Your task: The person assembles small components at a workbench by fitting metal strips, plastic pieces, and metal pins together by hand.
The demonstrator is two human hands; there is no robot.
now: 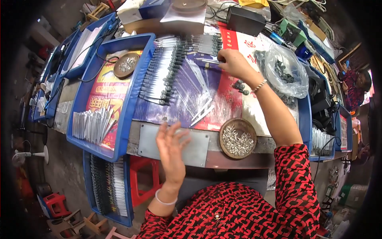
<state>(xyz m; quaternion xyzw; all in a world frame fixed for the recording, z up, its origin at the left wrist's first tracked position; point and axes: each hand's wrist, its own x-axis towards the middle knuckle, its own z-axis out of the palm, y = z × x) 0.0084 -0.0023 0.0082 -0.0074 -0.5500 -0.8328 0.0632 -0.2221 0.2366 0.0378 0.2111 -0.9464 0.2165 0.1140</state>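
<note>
Slim silver piece (pixel 207 61), toward the table (pixel 265 148)'s far edge, pinched at one end by right hand (pixel 237 66); finished-looking row of handled tools (pixel 162 69) left of it. Left hand (pixel 171 148) empty, fingers spread, at front edge; bowl (pixel 223 148) of metal bits right of it, blue tray (pixel 133 104) at left edge.

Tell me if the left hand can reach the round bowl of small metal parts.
Probably yes: the left hand looks open and empty, and only the flat metal plate and table edge seem to lie between it and the bowl.
</note>
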